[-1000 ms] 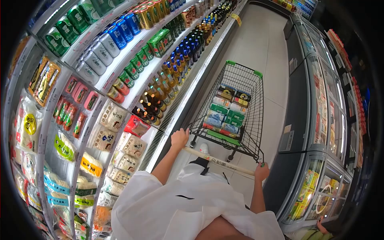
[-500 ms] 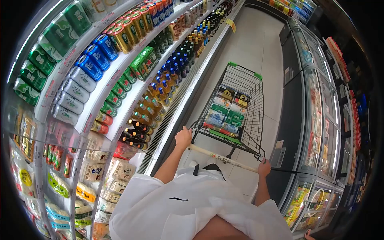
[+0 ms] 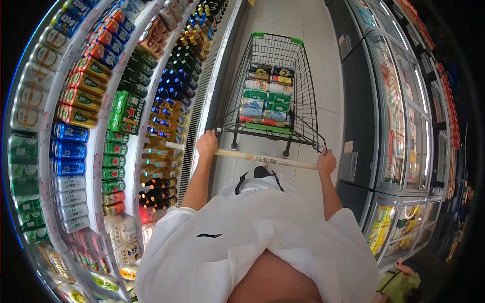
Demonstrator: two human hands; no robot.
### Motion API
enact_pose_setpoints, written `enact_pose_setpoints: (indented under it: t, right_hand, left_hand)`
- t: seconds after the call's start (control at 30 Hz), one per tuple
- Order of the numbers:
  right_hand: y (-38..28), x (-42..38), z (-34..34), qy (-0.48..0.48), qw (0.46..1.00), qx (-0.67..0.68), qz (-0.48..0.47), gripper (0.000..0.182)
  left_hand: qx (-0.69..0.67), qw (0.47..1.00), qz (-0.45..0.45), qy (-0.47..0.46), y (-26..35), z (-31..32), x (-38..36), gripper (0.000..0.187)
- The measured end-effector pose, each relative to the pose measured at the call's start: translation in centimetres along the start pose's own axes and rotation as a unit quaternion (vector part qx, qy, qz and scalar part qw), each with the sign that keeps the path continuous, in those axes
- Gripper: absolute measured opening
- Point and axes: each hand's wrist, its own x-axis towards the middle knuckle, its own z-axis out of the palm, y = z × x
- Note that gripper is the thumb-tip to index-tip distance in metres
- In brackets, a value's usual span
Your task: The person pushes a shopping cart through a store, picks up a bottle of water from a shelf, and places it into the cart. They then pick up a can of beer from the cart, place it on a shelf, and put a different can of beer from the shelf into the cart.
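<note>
My left hand (image 3: 206, 144) is wrapped round the left end of the cart's pale handle bar (image 3: 268, 160). Its right end is gripped by my right hand (image 3: 326, 161), beside the wire frame. Ahead of both hands stands the black wire shopping cart (image 3: 306, 103) with green corner pieces. Inside, packs of cans (image 3: 255, 94) lie in two columns, with green, white, black and blue-red wrapping. The handle bar carries printed lettering.
Shelves of cans (image 3: 70, 150) and bottles (image 3: 169, 112) line the left side. Glass-door freezers (image 3: 399, 111) run along the right. Tiled floor (image 3: 323, 65) stretches between them. A person in green (image 3: 399, 284) is at the lower right.
The view has turned, so the cart now points more directly up the aisle and the shelves have shifted. More of the person in green shows. Both my hands still hold the handle.
</note>
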Motion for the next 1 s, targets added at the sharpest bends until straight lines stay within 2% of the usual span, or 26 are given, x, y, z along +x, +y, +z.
enact_pose_setpoints:
  t: [0.2, 0.43, 0.63, 0.7, 0.77, 0.87, 0.93, 0.97, 1.0]
  right_hand:
    - [-5.0, 6.3, 1.1, -0.009, 1.0, -0.009, 0.012, 0.04]
    - [-11.1, 14.2, 1.6, -0.01, 1.0, -0.012, -0.005, 0.036]
    - [-13.7, 19.5, 3.7, 0.021, 0.999, -0.031, -0.007, 0.033]
    - [-14.5, 20.6, 3.7, 0.01, 0.999, -0.035, -0.01, 0.033]
    - [-14.5, 22.3, 3.8, 0.007, 0.999, -0.041, -0.019, 0.033]
    - [-14.4, 23.2, 4.7, -0.016, 1.0, 0.007, -0.02, 0.031]
    - [-13.9, 23.9, 4.3, -0.04, 0.999, 0.009, -0.018, 0.028]
    - [-13.9, 24.6, 4.4, -0.049, 0.999, 0.015, -0.019, 0.025]
    - [-15.8, 26.3, 3.6, -0.048, 0.999, 0.017, -0.018, 0.025]
  left_hand:
    - [0.031, 0.999, 0.033, 0.004, 3.5, -1.4, 8.1, 0.048]
    - [0.007, 0.999, 0.022, -0.025, 7.4, -1.4, 18.6, 0.046]
    - [-0.011, 0.999, 0.034, -0.014, 10.4, -1.6, 24.0, 0.046]
    - [0.04, 0.999, 0.023, -0.002, 12.9, -3.6, 24.6, 0.044]
    - [0.037, 0.998, 0.047, 0.002, 12.8, -3.0, 26.0, 0.042]
    - [0.018, 0.998, 0.05, -0.023, 12.7, -2.4, 27.3, 0.043]
    - [0.023, 0.994, -0.01, -0.104, 14.6, -4.3, 28.2, 0.033]
    - [0.027, 0.994, -0.01, -0.105, 15.0, -4.6, 28.4, 0.033]
    - [0.005, 0.998, 0.061, 0.026, 15.7, -4.6, 28.8, 0.026]
